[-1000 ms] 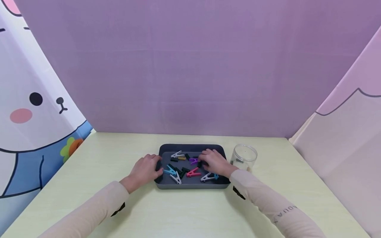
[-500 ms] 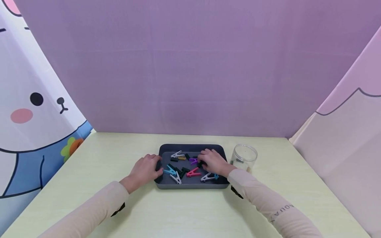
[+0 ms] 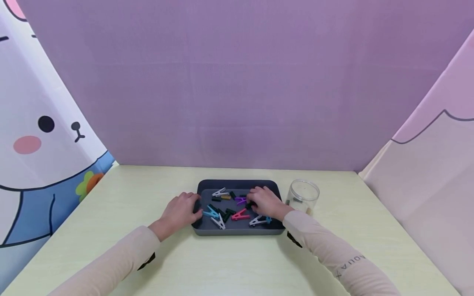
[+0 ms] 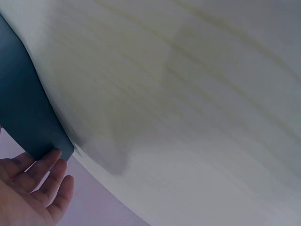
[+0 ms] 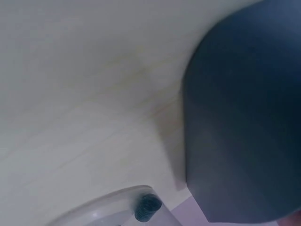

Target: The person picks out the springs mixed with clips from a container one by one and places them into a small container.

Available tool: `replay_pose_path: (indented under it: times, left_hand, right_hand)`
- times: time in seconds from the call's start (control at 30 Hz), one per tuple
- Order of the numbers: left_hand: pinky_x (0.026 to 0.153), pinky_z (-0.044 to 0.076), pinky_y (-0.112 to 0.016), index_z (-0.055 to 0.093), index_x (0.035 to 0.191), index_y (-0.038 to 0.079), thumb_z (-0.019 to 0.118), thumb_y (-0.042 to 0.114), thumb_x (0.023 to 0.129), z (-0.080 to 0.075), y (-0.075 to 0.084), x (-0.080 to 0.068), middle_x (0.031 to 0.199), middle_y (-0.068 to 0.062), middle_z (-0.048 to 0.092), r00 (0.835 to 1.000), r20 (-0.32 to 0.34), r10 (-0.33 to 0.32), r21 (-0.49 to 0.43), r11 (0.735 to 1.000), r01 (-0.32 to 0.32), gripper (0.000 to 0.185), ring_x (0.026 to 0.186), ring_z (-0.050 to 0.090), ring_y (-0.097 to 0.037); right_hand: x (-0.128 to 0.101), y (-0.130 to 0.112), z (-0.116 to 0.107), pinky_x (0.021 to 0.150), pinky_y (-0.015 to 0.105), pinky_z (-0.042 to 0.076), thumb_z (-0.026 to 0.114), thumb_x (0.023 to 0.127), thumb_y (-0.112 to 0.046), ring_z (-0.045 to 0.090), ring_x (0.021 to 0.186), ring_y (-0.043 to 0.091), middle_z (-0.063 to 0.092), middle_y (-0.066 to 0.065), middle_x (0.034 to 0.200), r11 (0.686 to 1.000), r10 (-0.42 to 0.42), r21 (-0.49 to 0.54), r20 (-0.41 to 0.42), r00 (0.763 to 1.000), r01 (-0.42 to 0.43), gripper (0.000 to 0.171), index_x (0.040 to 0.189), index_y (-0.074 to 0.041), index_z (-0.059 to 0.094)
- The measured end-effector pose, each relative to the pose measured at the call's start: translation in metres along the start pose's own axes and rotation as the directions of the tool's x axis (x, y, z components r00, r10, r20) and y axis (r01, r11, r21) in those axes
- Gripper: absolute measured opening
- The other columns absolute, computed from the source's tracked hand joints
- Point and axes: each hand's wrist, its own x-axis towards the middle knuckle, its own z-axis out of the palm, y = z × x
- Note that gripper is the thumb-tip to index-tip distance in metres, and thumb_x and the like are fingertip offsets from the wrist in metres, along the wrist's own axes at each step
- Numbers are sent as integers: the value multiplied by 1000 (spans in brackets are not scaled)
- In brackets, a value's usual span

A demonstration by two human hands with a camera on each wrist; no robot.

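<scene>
The dark grey tray (image 3: 237, 183) stands on the pale yellow-green table (image 3: 111, 193), and I describe every place from this tray. It is a shallow rectangle with round corners and a low matte wall, probably plastic, so the small pieces inside cannot slide out.

The left hand (image 3: 180, 211) rests on the left wall of the tray. The fingers are bent over the rim and the thumb lies against it, which I judge is to keep the tray steady. In the left wrist view the fingers (image 4: 44, 162) look rather straight and touch the tray corner.

The right hand (image 3: 267, 202) is inside the tray, on its right half. The fingers curl down onto a dark clip (image 3: 249, 204), just beside the purple clip (image 3: 241, 200). Whether they already pinch it, I cannot tell.

In the tray lie more clothespins with a V shape and smooth plastic: white (image 3: 220, 191), turquoise (image 3: 211, 212) and pink (image 3: 240, 214), mixed loosely in the middle.

Just to the right of the tray stands a clear round jar (image 3: 303, 195), open at the top. In the right wrist view one dark ribbed clip (image 5: 147, 207) lies in it.
</scene>
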Motion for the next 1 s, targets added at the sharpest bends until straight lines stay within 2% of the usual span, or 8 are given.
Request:
replay_pose_path:
  times: [0.23, 0.53, 0.73, 1.0]
  left_hand:
    - [71, 51, -37, 63, 105, 6, 67, 32, 77, -1, 1, 0, 101, -9, 65, 1000, -4, 5, 2, 1000, -5, 39, 86, 59, -23]
    - [71, 51, -37, 63, 106, 6, 67, 33, 77, 1, -1, 0, 101, -9, 65, 1000, -5, 1, -3, 1000, -1, 39, 86, 59, -23]
    - [70, 51, -37, 63, 105, 6, 67, 32, 77, 0, -1, 0, 100, -9, 65, 1000, -6, 0, -3, 1000, 0, 39, 85, 59, -23]
    - [71, 51, -37, 63, 105, 6, 67, 32, 77, 0, -1, 0, 100, -9, 66, 1000, -6, 3, -8, 1000, -3, 39, 86, 59, -23]
  right_hand:
    - [-2, 1, -1, 68, 32, 37, 66, 78, -13, 51, 81, 16, 62, -4, 88, 1000, -2, -15, -29, 1000, 2, 10, 87, -17, 66]
    - [-5, 1, -12, 70, 34, 40, 64, 79, -13, 50, 81, 16, 63, -2, 89, 1000, 11, -13, -45, 999, -12, 11, 89, -15, 66]
    - [-7, 2, -24, 69, 33, 41, 66, 77, -14, 53, 82, 16, 64, -2, 89, 1000, 6, -16, -95, 995, -7, 14, 91, -15, 68]
    - [-15, 8, -40, 67, 34, 45, 70, 74, -15, 54, 77, 16, 64, -2, 85, 998, 4, -59, -191, 982, -16, 13, 86, -15, 67]
